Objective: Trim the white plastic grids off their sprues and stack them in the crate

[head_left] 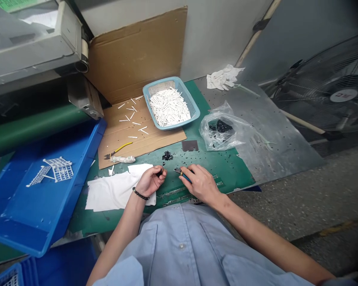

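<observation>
My left hand (151, 180) is closed around a small black piece (159, 172), most of it hidden by the fingers. In my right hand (202, 183) are cutting pliers (185, 175) with dark blue handles, their jaws pointing left toward the left hand but apart from it. Just beyond the hands lies a small heap of black bits (167, 155) on the green mat (197, 89). A flat dark plate (190, 145) rests to the right of that heap. Beneath the left wrist is a folded white cloth (110, 192).
A light blue basket (193, 115) holds many white sticks. Cardboard (167, 139) bears loose sticks and yellow-handled pliers (122, 148). A clear bag (240, 137) contains black pieces. White gloves (223, 77) lie behind. At left stands a blue tray (20, 214) with white lattice parts (59, 169); a fan (343, 95) is right.
</observation>
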The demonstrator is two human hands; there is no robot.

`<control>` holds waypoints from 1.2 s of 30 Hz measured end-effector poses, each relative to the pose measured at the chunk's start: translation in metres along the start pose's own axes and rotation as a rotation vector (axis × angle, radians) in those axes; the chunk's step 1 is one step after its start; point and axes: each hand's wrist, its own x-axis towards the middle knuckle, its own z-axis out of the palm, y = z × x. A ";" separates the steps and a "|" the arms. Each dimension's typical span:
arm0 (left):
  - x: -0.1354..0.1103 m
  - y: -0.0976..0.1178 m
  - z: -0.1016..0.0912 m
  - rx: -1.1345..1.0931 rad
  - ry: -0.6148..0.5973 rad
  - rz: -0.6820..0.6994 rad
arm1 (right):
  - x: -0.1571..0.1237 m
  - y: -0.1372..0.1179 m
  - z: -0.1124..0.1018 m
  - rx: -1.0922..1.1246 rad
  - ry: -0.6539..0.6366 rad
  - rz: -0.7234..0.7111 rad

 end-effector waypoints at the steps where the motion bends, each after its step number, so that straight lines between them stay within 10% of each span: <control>1: 0.000 0.003 -0.002 -0.041 -0.005 0.018 | 0.000 0.003 0.001 -0.023 -0.031 0.028; 6: 0.005 0.019 -0.003 0.038 0.045 0.109 | 0.000 0.011 0.001 -0.149 -0.227 0.074; 14: 0.028 0.003 0.007 1.286 0.629 0.369 | -0.006 0.008 0.000 -0.140 -0.205 0.098; 18: 0.035 -0.005 0.006 1.475 0.692 0.391 | -0.008 0.010 -0.001 -0.137 -0.170 0.108; 23: 0.032 0.001 0.000 1.133 0.621 0.321 | -0.011 0.014 -0.003 -0.139 -0.150 0.121; 30: 0.007 0.025 -0.002 0.020 0.069 0.176 | -0.009 0.010 -0.005 -0.127 -0.152 0.114; 36: 0.023 0.023 0.000 0.245 0.228 0.236 | -0.006 0.009 -0.004 -0.123 -0.138 0.099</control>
